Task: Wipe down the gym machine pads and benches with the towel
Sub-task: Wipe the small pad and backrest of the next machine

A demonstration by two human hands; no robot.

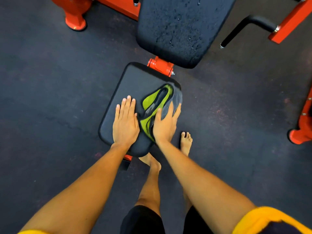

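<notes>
Nearest, yellow sleeves [263, 218] and black shorts [141, 220] are cut off by the lower edge. One bare foot [185, 142] stands on the dark floor [50, 98] just right of the seat pad [135, 81]. The other foot [152, 162] is partly hidden under the pad's near end.

The left hand [125, 122] lies flat on the seat pad's left half, fingers straight and close together, holding nothing. The right hand [166, 123] presses down on the towel [148, 102] with fingers spread. The towel, grey and lime green, is bunched on the pad's right side. Its folds are blurred, and its near part is covered by the palm.

Beyond the seat pad, an orange hinge [160, 65] joins it to the back pad [182, 27], which is speckled with droplets and cropped at the top. A black handle [244, 29] lies far right of the seat pad.
</notes>
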